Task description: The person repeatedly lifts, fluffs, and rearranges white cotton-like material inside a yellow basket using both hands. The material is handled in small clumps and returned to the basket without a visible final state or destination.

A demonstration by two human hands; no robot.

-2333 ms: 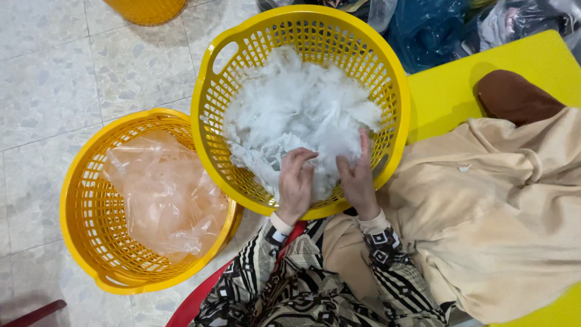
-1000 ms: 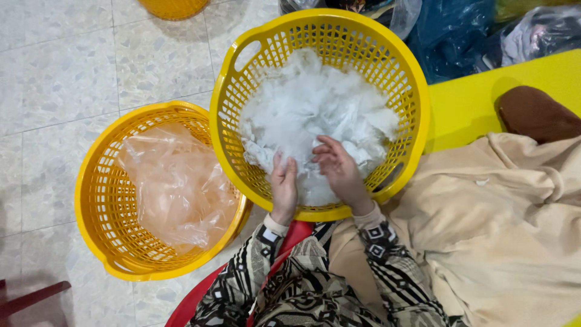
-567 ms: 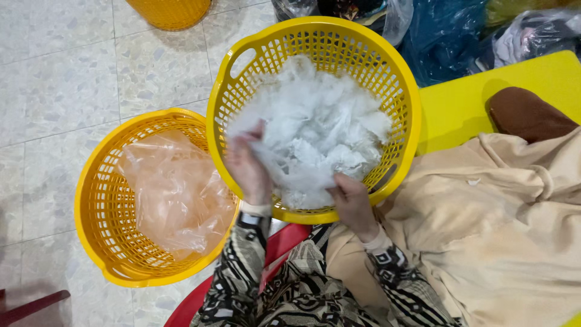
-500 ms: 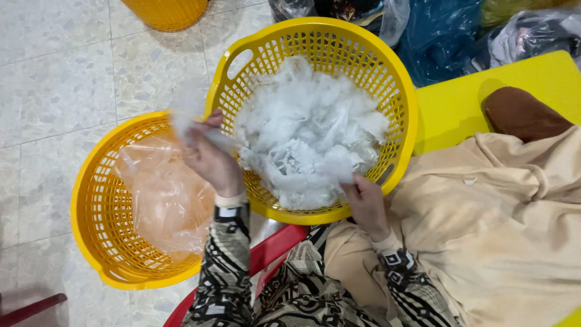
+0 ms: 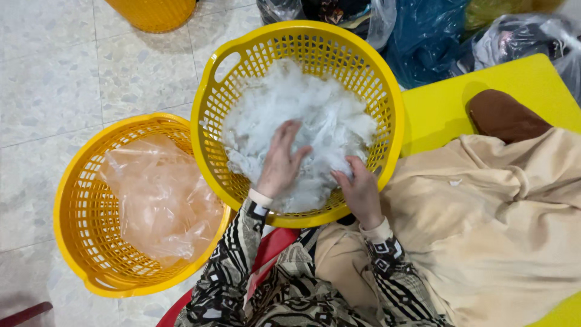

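Observation:
A round yellow basket (image 5: 387,97) holds a heap of crumpled clear plastic bags (image 5: 315,115). My left hand (image 5: 279,163) lies on the heap with fingers spread, holding nothing that I can see. At the heap's near right edge my right hand (image 5: 361,192) has its fingers curled into the plastic. To the left, lower on the floor, stands a second yellow basket (image 5: 75,230). Flattened clear plastic bags (image 5: 160,200) lie in it.
A yellow mat (image 5: 448,109) at the right carries beige cloth (image 5: 496,218) and a brown item (image 5: 502,115). Filled plastic bags (image 5: 423,30) crowd the far side. Another yellow container (image 5: 157,12) stands at the top left on the tiled floor (image 5: 54,85).
My left hand carried a plastic piece over to the left basket, then came back onto the heap. My right hand stayed at the heap's near edge.

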